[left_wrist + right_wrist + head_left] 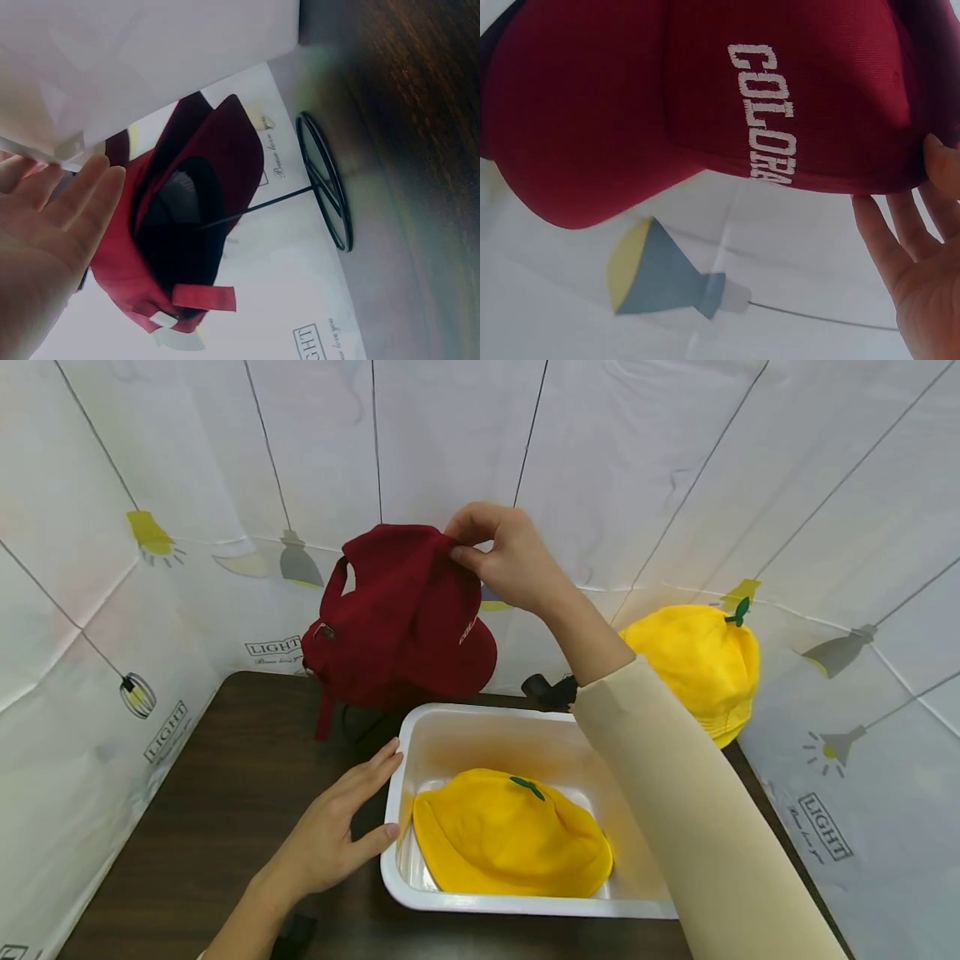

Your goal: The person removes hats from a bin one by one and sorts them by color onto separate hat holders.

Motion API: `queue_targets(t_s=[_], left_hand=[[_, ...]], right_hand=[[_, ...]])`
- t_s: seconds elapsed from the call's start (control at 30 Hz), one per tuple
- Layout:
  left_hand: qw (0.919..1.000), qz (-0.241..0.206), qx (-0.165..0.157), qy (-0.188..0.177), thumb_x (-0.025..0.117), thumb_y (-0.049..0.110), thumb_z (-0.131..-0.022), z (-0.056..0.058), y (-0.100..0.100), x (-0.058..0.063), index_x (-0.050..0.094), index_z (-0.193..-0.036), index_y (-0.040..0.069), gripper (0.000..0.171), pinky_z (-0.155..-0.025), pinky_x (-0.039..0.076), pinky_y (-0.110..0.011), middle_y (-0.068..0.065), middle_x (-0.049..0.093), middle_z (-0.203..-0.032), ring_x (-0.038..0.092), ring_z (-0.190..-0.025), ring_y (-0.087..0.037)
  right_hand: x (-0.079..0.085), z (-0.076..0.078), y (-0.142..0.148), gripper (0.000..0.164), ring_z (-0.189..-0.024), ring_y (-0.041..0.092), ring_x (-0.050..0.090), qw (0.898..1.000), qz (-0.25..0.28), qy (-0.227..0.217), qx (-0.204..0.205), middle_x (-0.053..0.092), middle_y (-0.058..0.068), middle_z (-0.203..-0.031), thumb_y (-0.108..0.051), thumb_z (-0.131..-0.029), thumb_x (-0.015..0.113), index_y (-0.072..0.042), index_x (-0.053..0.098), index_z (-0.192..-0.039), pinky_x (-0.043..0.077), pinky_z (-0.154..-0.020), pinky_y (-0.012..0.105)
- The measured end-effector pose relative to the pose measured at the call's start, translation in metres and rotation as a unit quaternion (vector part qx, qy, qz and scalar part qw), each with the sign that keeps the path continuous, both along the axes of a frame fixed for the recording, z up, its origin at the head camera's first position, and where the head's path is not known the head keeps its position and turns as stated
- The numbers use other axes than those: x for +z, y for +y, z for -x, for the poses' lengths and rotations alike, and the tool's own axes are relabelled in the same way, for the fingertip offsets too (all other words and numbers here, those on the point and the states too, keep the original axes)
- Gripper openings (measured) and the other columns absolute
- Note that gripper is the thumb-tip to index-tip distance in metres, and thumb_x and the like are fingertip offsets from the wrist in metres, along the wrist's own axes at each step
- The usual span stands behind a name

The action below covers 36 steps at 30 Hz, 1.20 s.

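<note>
Maroon baseball cap (405, 618) pinched by right hand (513, 556), left hand (326, 827) spread wide against left rim of white plastic tub (517, 904), yellow sprout-topped hat (510, 843) inside.

Two yellow sprout hats (510, 839) (686, 664) show, one near, one far right; at least two maroon baseball caps (397, 635) overlap, far left; one white plastic bin (525, 904); one black wire stand (312, 187); two hands (330, 835) (513, 556).

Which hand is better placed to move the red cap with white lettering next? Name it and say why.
Likely the right hand: it pinches the red cap, while the left hand, fingers extended, touches the white bin and holds no cap.
</note>
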State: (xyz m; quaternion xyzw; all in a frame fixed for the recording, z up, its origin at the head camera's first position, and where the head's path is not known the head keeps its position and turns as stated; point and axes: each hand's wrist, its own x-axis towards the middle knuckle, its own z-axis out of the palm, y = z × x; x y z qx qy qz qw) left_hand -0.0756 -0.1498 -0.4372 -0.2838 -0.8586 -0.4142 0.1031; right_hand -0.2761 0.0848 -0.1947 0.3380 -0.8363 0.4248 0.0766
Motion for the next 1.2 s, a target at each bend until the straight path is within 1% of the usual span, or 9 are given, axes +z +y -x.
queue_targets(t_s=[0.13,0.27,0.4,0.57,0.67,0.93,1.1,1.2], left_hand=[[1.0,0.0,-0.004,0.004,0.072,0.025,-0.094,0.0,0.002,-0.001,0.039,-0.164,0.018,0.077,-0.109,0.044,-0.064,0.0,0.03,-0.171,0.044,-0.148,-0.027],[1.0,0.0,-0.003,0.003,0.072,0.025,-0.094,0.0,0.003,0.0,0.039,-0.164,0.019,0.077,-0.109,0.044,-0.064,0.0,0.03,-0.171,0.043,-0.148,-0.026],[1.0,-0.001,-0.001,0.0,0.071,0.026,-0.094,0.0,0.004,0.0,0.039,-0.164,0.02,0.077,-0.109,0.044,-0.065,0.001,0.03,-0.171,0.044,-0.148,-0.027],[1.0,0.0,0.001,0.003,0.072,0.026,-0.094,-0.001,0.004,0.0,0.04,-0.163,0.02,0.076,-0.109,0.044,-0.064,0.001,0.031,-0.171,0.045,-0.147,-0.027],[1.0,0.002,0.0,0.005,0.072,0.026,-0.095,-0.002,0.005,0.0,0.04,-0.163,0.019,0.076,-0.109,0.044,-0.064,0.0,0.031,-0.171,0.045,-0.146,-0.027],[1.0,0.002,-0.004,0.002,0.072,0.026,-0.095,-0.003,0.006,0.003,0.04,-0.163,0.018,0.076,-0.11,0.043,-0.063,0.0,0.03,-0.171,0.044,-0.147,-0.026],[1.0,0.001,-0.002,-0.003,0.072,0.027,-0.095,-0.004,0.007,0.004,0.041,-0.162,0.017,0.075,-0.11,0.043,-0.063,0.001,0.03,-0.171,0.044,-0.148,-0.026],[1.0,-0.001,0.002,-0.006,0.071,0.028,-0.095,-0.004,0.007,0.005,0.042,-0.162,0.018,0.075,-0.11,0.043,-0.063,0.002,0.03,-0.171,0.044,-0.147,-0.025]], right_hand=[[-0.007,0.002,-0.008,0.013,-0.102,0.016,0.066,1.0,-0.012,-0.002,-0.004,0.073,0.007,-0.103,0.004,-0.099,0.064,-0.003,0.073,-0.105,0.053,-0.088,0.029],[-0.011,0.002,-0.016,0.013,-0.104,0.016,0.067,1.0,-0.015,-0.004,-0.008,0.073,0.006,-0.105,0.003,-0.1,0.064,-0.003,0.072,-0.108,0.054,-0.088,0.029],[-0.015,0.002,-0.026,0.014,-0.105,0.016,0.067,1.0,-0.021,-0.006,-0.014,0.073,0.004,-0.106,0.001,-0.101,0.064,-0.005,0.072,-0.11,0.053,-0.087,0.027],[-0.022,0.003,-0.037,0.014,-0.105,0.016,0.067,0.999,-0.036,0.004,-0.024,0.073,0.003,-0.107,0.0,-0.101,0.064,-0.006,0.072,-0.111,0.051,-0.09,0.025],[-0.027,0.006,-0.043,0.014,-0.106,0.017,0.067,0.998,-0.047,0.011,-0.029,0.073,0.004,-0.108,0.0,-0.101,0.064,-0.005,0.073,-0.11,0.05,-0.093,0.026],[-0.045,0.016,-0.052,0.015,-0.107,0.018,0.067,0.997,-0.054,0.012,-0.044,0.075,0.004,-0.111,0.0,-0.102,0.064,-0.006,0.073,-0.112,0.051,-0.094,0.03],[-0.055,0.022,-0.055,0.016,-0.109,0.019,0.068,0.996,-0.072,0.007,-0.059,0.075,0.005,-0.113,-0.002,-0.102,0.064,-0.006,0.073,-0.114,0.05,-0.098,0.03],[-0.061,0.024,-0.056,0.016,-0.109,0.018,0.067,0.994,-0.09,0.008,-0.064,0.075,0.003,-0.113,-0.004,-0.102,0.065,-0.008,0.074,-0.115,0.049,-0.098,0.03]])
